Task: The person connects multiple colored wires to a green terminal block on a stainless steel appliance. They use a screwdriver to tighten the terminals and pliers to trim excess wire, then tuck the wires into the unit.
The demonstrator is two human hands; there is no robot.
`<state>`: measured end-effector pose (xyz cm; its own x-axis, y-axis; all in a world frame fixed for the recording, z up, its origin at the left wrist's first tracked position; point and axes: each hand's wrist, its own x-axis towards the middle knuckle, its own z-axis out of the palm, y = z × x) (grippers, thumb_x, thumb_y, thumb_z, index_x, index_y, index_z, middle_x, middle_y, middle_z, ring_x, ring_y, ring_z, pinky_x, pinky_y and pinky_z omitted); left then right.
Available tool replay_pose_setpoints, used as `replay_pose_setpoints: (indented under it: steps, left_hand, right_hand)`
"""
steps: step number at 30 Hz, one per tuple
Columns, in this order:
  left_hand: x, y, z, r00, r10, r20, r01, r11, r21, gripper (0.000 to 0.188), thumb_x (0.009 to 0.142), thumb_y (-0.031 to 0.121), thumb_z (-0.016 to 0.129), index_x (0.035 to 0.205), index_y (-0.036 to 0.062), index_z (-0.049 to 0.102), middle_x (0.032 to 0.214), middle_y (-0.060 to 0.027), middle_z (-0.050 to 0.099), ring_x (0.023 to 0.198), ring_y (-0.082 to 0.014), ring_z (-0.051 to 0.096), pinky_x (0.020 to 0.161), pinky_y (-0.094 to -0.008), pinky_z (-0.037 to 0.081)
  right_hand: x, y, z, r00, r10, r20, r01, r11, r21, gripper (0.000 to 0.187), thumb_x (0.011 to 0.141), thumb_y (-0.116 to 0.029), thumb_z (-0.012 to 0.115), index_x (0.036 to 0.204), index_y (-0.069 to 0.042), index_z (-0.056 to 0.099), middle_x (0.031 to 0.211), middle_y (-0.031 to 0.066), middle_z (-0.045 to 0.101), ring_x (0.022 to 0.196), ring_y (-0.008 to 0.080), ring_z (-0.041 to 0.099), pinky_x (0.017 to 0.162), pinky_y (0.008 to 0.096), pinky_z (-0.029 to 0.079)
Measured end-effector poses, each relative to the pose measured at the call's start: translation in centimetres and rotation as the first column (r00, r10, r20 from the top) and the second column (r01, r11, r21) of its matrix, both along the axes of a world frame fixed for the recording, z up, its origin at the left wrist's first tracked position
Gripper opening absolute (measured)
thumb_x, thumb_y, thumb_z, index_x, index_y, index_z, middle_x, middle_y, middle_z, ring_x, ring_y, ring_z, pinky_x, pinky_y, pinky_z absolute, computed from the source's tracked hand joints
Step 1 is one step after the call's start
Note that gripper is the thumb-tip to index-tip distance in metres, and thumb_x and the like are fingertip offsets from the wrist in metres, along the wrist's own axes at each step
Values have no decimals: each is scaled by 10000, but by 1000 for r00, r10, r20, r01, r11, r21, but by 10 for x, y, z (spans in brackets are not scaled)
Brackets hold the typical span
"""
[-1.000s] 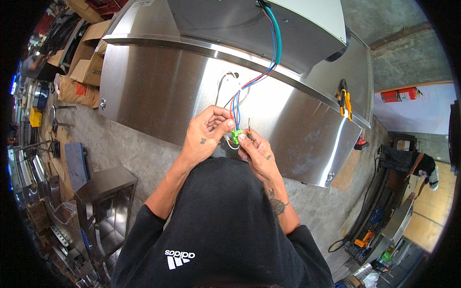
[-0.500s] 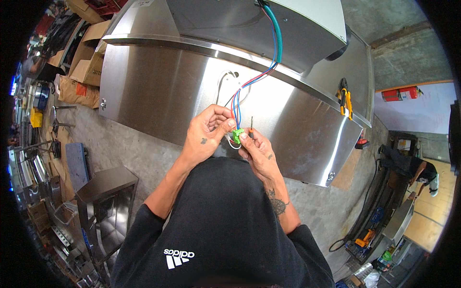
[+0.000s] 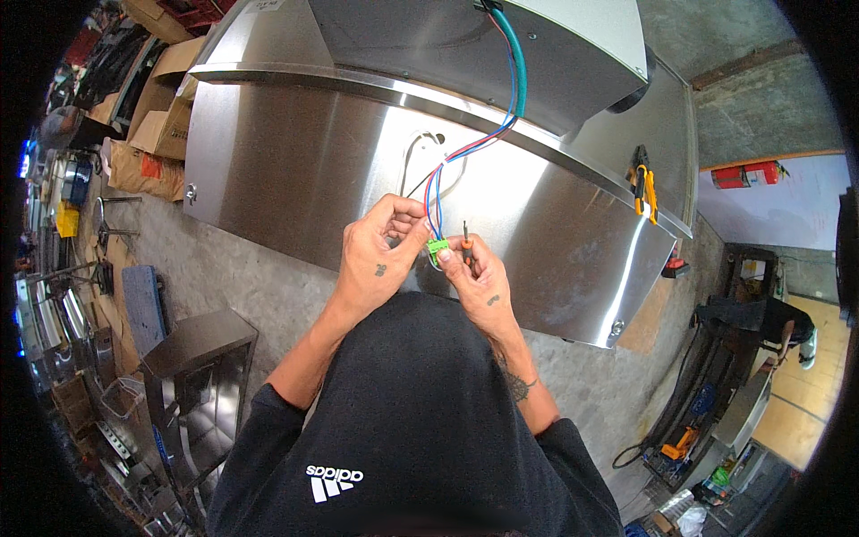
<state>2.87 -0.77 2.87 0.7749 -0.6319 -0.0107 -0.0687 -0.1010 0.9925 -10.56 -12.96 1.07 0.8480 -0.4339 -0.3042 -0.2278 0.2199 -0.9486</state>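
Note:
Red and blue wires (image 3: 436, 192) run down from a teal-sleeved cable (image 3: 521, 76) into a small green terminal block connector (image 3: 437, 246). My left hand (image 3: 380, 255) is closed, its thumb and forefinger pinching at the wires just above the connector. The thumb and fingers of my right hand (image 3: 483, 285) grip the connector from the other side. That same hand also keeps a small screwdriver (image 3: 468, 251) with an orange and black handle, tip pointing up. A pale wire loop below the connector is partly hidden by my fingers.
Beneath my hands lies a stainless steel panel (image 3: 286, 161), with a grey box-shaped unit (image 3: 429, 54) beyond it. Yellow-handled pliers (image 3: 643, 188) rest at its right. Cardboard boxes (image 3: 165, 125) stand at left, a steel frame (image 3: 201, 358) lower left. Another person (image 3: 778, 318) bends at far right.
Both hands have shifted slightly left with the connector. The connector has turned, showing more of its face, and the screwdriver has moved a little left. The far person has shifted slightly.

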Motion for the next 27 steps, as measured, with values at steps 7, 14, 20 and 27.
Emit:
replay_pose_setpoints:
  steps: [7, 14, 20, 27]
  left_hand:
    - [-3, -1, 11, 999, 35, 15, -36, 996, 77, 125, 982, 62, 751, 1048, -32, 702, 950, -60, 741, 842, -73, 653, 783, -254, 543]
    - [-7, -2, 7, 995, 69, 69, -72, 996, 52, 115, 958, 36, 743, 1029, -46, 704, 869, -85, 750, 786, -93, 686, 713, -261, 559]
    - [-5, -2, 7, 996, 83, 37, -86, 993, 79, 116, 972, 53, 753, 1034, -32, 703, 933, -66, 741, 832, -79, 658, 774, -256, 542]
    - [-8, -4, 11, 988, 129, 89, -136, 988, 77, 117, 931, 34, 753, 997, -47, 702, 830, -83, 744, 736, -92, 684, 683, -259, 559]
  right_hand:
    - [1, 1, 2, 999, -6, -51, 2, 997, -74, 219, 1057, -235, 683, 1106, -26, 640, 769, -83, 518, 675, 2, 393, 613, 205, 351]
    - [1, 6, -5, 999, -51, -11, 50, 997, -60, 208, 1060, -221, 680, 1101, -22, 638, 766, -86, 520, 674, -4, 390, 610, 198, 351]
    - [1, 6, 0, 999, -48, -9, 48, 999, -12, 217, 1046, -186, 700, 1150, -6, 639, 788, -95, 498, 687, -8, 383, 611, 188, 318]
    - [1, 9, 3, 997, -66, -31, 60, 988, -145, 179, 1026, -146, 716, 1107, -8, 634, 723, -110, 431, 649, 0, 349, 584, 199, 305]
